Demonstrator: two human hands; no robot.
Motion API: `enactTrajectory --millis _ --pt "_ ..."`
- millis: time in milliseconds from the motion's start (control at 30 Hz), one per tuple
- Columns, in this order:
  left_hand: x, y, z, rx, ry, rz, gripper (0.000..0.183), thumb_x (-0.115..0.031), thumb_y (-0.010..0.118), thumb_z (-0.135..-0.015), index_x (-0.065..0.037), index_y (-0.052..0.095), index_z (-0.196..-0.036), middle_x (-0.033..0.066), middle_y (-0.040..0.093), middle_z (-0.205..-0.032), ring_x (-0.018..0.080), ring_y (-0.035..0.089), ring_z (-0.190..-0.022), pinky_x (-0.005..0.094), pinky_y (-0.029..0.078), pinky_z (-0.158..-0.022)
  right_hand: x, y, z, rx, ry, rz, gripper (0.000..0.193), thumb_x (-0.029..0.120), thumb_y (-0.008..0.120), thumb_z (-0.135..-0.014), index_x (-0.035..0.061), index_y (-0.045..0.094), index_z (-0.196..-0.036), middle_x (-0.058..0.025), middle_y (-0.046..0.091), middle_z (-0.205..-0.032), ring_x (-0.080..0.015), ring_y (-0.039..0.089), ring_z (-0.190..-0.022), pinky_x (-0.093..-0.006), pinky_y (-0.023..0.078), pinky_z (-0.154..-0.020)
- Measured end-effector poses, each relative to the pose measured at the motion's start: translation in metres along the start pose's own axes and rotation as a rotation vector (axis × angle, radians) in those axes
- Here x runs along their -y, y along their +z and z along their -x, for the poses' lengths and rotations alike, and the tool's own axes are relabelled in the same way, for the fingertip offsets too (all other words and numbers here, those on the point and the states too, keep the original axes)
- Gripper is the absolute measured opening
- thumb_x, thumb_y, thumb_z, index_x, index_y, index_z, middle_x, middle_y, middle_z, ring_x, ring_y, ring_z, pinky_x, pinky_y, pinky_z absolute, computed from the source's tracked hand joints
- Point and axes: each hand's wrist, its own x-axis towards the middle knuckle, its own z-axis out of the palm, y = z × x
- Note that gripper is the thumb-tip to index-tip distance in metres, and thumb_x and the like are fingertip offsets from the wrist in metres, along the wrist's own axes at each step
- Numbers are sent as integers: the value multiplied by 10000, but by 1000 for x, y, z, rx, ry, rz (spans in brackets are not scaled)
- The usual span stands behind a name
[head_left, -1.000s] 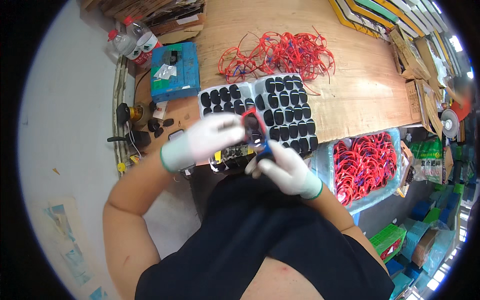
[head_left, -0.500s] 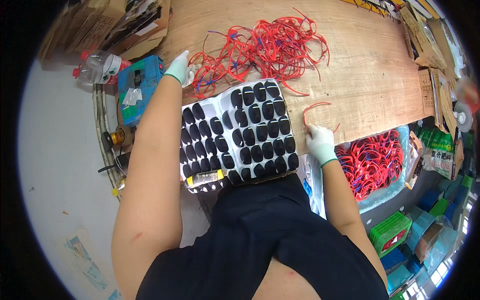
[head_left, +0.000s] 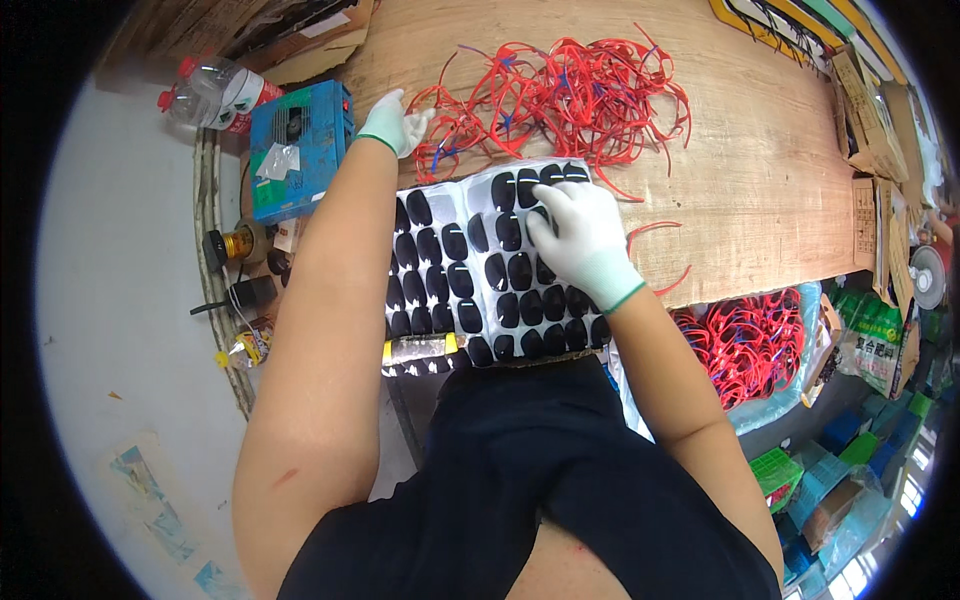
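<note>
My right hand (head_left: 582, 235), in a white glove with a green cuff, reaches over the board of black lenses (head_left: 508, 232). Its thumb and fingers are apart above the upper right lenses, with nothing visible between them. The lenses sit in rows on white backing, close in front of my body. At the far left of the board, my gloved left hand (head_left: 396, 125) is open beside the tangled pile of red glasses frames (head_left: 590, 95). A single red frame (head_left: 655, 228) lies on the table behind my right wrist, partly hidden by it.
A blue box-shaped device (head_left: 295, 150) and a plastic bottle (head_left: 215, 95) stand at the left. A yellow-ended tool (head_left: 425, 348) lies on the board's near edge. More red frames (head_left: 745, 345) fill a lined container at the right. Cardboard boxes (head_left: 865, 120) line the far right.
My right hand has let go of the single red frame and moved left over the lenses. The frame stays on the table. My left hand remains beside the pile.
</note>
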Motion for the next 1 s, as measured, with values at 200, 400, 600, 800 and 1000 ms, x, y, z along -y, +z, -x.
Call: enactTrajectory --millis 200,400,600,800,1000 --pt "5 -34 112 82 895 157 222 -159 683 -981 7 695 -1127 118 742 -990 166 685 -683 250 479 -529 15 29 -17 223 78 303 204 254 657 -859 79 709 -950 -126 688 -937 -325 646 -953 -480 490 -851" --pt "40 -146 256 182 1278 -220 318 -15 690 -959 73 633 -1259 138 750 -1018 116 666 -754 234 527 -674 38 38 -43 506 331 496 446 394 697 -840 94 697 -1170 -139 655 -1242 -324 627 -1156 -463 498 -980" --pt "118 -261 330 324 1448 -1081 459 -9 761 -817 27 636 -1258 150 703 -903 250 649 -686 360 516 -637 52 36 -52 558 308 581 400 354 654 -855 103 713 -1162 -143 656 -1222 -329 618 -1165 -471 489 -966" --pt "153 -280 345 549 1327 -1012 225 -45 745 -856 4 665 -1060 125 652 -829 287 642 -711 367 506 -653 44 51 -35 299 17 572 262 227 698 -816 99 676 -1043 -110 681 -1105 -310 641 -1075 -464 471 -939" --pt "142 -261 346 723 1131 -840 130 -71 621 -977 -1 584 -1081 115 741 -877 225 744 -814 323 566 -777 96 22 8 258 -259 313 226 65 585 -872 97 669 -1078 -149 686 -966 -345 672 -951 -470 479 -920"
